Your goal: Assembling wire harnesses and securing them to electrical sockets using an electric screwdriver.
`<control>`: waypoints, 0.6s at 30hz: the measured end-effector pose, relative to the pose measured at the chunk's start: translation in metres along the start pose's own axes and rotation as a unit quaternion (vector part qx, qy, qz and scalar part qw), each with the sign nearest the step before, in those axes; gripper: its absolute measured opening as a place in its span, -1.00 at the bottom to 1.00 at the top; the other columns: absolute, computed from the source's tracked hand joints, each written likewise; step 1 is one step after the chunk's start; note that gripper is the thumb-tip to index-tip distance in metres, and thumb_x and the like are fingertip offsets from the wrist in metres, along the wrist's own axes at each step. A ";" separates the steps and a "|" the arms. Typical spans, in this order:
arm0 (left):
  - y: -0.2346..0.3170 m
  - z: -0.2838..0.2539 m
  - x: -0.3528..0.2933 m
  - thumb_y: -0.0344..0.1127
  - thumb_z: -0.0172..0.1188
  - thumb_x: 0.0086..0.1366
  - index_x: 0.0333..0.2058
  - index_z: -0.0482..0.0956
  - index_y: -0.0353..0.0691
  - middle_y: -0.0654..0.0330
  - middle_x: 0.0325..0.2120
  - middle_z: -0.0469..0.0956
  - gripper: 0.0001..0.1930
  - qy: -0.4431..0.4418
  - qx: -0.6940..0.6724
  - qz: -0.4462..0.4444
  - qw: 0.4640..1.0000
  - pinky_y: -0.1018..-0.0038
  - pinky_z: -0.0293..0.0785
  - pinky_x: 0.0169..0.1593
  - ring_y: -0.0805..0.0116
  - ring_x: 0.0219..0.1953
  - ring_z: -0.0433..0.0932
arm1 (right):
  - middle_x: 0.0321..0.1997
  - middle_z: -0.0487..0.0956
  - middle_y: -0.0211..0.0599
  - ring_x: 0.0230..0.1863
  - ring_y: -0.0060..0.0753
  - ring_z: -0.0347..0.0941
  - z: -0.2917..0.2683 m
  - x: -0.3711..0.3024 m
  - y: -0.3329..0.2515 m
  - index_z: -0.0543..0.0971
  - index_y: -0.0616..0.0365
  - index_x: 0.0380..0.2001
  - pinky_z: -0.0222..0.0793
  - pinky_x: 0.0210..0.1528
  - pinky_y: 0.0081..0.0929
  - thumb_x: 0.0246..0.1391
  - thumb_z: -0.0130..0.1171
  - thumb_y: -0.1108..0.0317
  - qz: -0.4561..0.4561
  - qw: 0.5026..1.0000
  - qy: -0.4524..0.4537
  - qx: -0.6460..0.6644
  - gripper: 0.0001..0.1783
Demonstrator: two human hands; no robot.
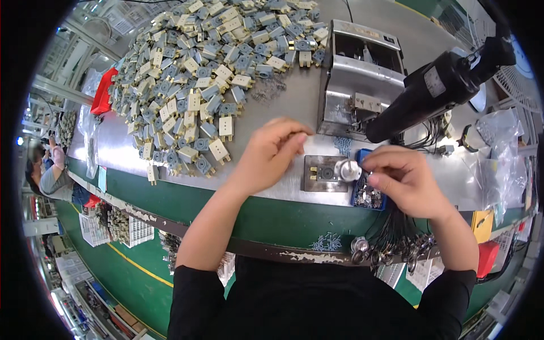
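Observation:
My left hand (pixel 271 156) is just left of a metal fixture block (pixel 313 184), its thumb and forefinger pinched together; whatever is between them is too small to make out. A grey and cream socket-like part (pixel 325 172) with brass prongs sits in the block. My right hand (pixel 407 180) has its thumb and fingers closed at the edge of a round silver metal part (pixel 347 170), over the block's right end. Under that hand, a blue tray (pixel 361 204) of small metal pieces is partly covered. Small screws (pixel 342 145) lie behind the block.
A large heap of grey and cream parts (pixel 198 85) covers the table's left. Behind the block stands a metal machine (pixel 362 73), with a black cylindrical tool (pixel 436 88) slanting to its right. Round metal parts on black cables (pixel 360 245) and loose screws (pixel 327 242) lie along the front edge.

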State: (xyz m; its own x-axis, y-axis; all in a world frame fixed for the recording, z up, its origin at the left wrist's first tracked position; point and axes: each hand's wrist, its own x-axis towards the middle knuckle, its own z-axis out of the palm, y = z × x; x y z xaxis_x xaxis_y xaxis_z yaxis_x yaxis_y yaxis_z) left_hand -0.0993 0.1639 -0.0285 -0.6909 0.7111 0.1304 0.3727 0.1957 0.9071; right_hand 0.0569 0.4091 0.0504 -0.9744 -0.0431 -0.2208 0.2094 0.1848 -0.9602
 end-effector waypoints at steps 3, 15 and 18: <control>0.001 0.014 -0.016 -0.50 0.19 0.45 -0.04 0.63 -0.37 0.20 -0.29 0.61 -0.83 -0.042 -0.204 -0.053 0.977 0.59 0.46 -0.32 0.58 -0.36 0.55 | -0.02 0.63 -0.20 -0.16 -0.53 0.55 0.005 0.004 0.006 0.67 0.40 -0.07 0.45 -0.15 -0.59 0.24 0.31 0.50 -0.043 0.998 0.042 -0.034 -0.76; -0.001 0.037 -0.014 -0.37 0.67 -0.04 -0.29 0.73 -0.37 0.27 -0.30 0.63 -0.64 -0.035 -0.045 0.060 0.997 0.62 0.25 -0.48 0.70 -0.54 0.34 | -0.06 0.68 -0.10 -0.11 -0.37 0.61 0.015 0.000 0.019 0.70 0.36 -0.07 0.52 -0.05 -0.50 0.21 0.34 0.48 -0.144 0.981 0.080 -0.104 -0.75; -0.001 0.038 -0.013 -0.36 0.69 -0.07 -0.28 0.74 -0.37 0.26 -0.28 0.63 -0.61 -0.046 -0.045 0.023 0.998 0.64 0.25 -0.48 0.70 -0.55 0.34 | -0.01 0.65 -0.13 -0.08 -0.45 0.58 0.016 -0.001 0.022 0.69 0.39 -0.06 0.50 -0.04 -0.54 0.23 0.32 0.49 -0.113 0.990 0.068 -0.051 -0.75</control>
State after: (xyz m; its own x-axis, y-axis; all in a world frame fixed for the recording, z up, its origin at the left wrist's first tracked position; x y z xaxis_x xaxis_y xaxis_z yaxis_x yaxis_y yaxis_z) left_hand -0.0674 0.1806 -0.0463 -0.6140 0.7771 0.1387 0.3425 0.1039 0.9337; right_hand 0.0637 0.3976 0.0270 -0.9989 0.0376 0.0293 -0.0174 0.2842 -0.9586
